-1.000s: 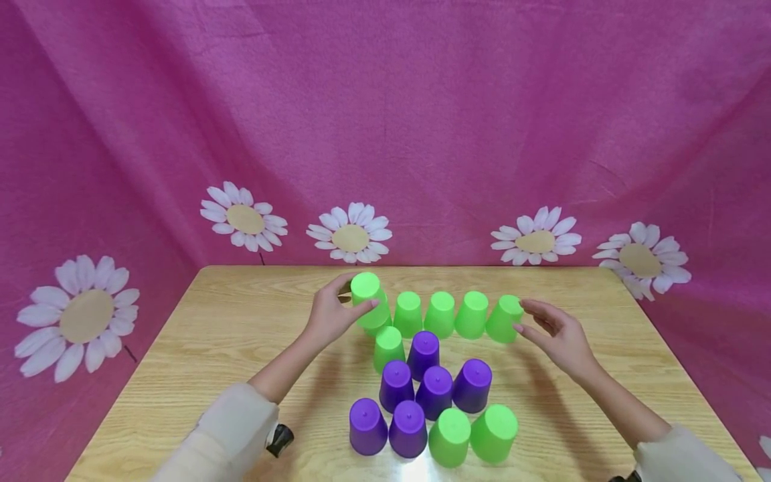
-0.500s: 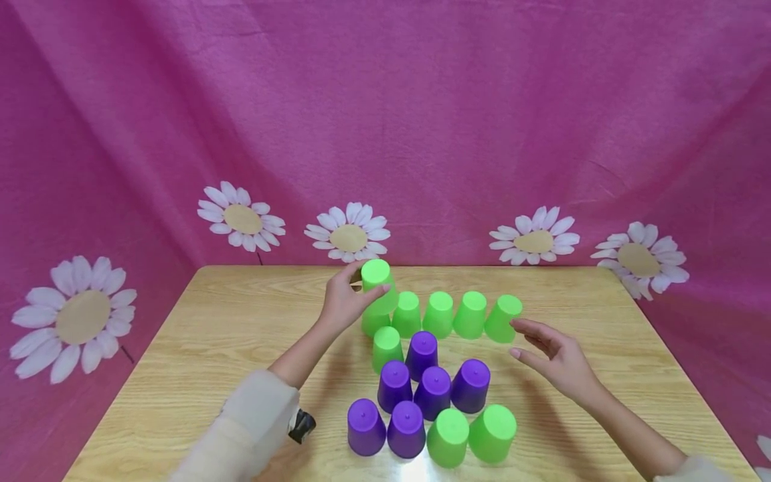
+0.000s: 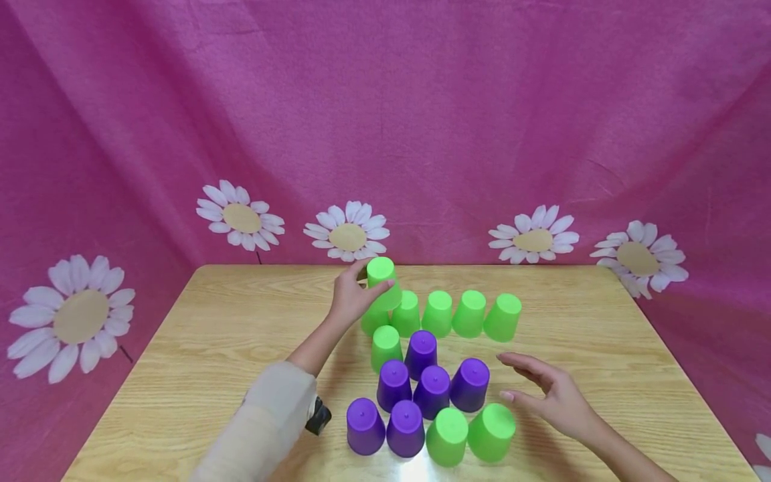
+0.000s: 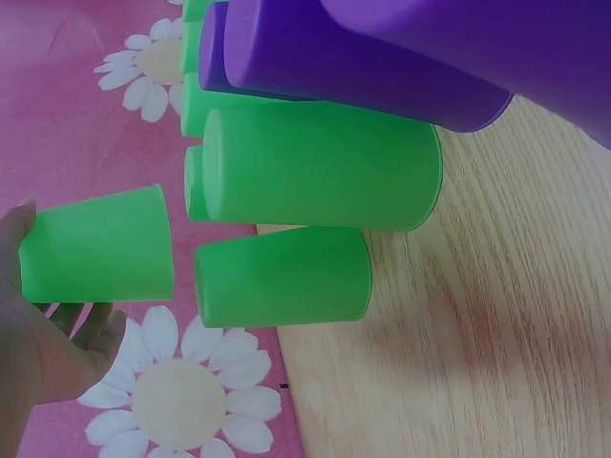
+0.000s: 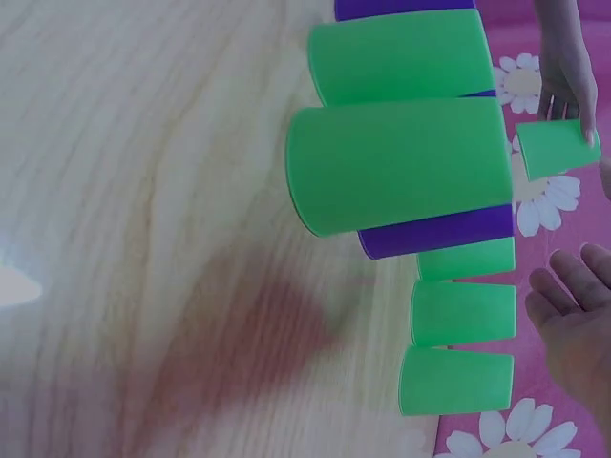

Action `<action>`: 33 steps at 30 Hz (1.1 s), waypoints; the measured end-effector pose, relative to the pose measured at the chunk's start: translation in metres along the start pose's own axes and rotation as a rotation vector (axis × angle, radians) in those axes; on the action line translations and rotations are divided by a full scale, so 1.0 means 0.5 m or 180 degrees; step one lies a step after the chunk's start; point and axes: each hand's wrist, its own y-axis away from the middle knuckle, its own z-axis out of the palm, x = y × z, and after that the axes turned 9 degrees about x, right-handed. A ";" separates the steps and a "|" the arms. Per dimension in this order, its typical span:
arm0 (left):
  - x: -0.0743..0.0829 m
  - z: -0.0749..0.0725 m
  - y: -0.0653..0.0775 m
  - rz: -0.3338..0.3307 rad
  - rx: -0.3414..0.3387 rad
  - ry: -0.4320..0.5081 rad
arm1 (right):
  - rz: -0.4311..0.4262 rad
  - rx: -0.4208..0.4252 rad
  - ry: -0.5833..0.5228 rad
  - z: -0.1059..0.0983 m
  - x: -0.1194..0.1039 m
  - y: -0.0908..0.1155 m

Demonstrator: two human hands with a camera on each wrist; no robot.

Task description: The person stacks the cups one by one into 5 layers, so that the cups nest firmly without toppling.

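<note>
Since the earlier frame the right hand point(image 3: 555, 396) drops toward six o'clock, relaxed and holding nothing at three o'clock of the purple cups point(image 3: 433, 395), while the left hand point(image 3: 349, 294) edges toward two o'clock, grasping a green cup point(image 3: 383, 284) between thumb and fingers. I judge it best to keep that cup level over the left end of the green row point(image 3: 436, 318), eleven o'clock of the purple — whether they touch I can't tell — and lower it gently. It looks bright, plain, mouth-down, tapering upward.

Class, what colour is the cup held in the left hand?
The cup in the left hand is green, shown best in the left wrist view.
</note>
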 end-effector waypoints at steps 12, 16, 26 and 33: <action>-0.015 0.017 -0.005 0.0123 -0.0053 0.0005 | -0.0123 -0.0277 -0.0353 0.017 0.011 0.035; -0.021 0.021 -0.006 0.0118 -0.0038 -0.0056 | -0.0190 -0.0293 -0.0430 0.018 0.017 0.045; -0.028 0.035 -0.011 0.0164 -0.0038 -0.0086 | -0.0107 -0.0328 -0.0538 0.019 0.027 0.069; -0.028 0.041 -0.011 0.0138 -0.0011 -0.0132 | 0.0056 -0.0434 -0.0435 0.024 0.038 0.083</action>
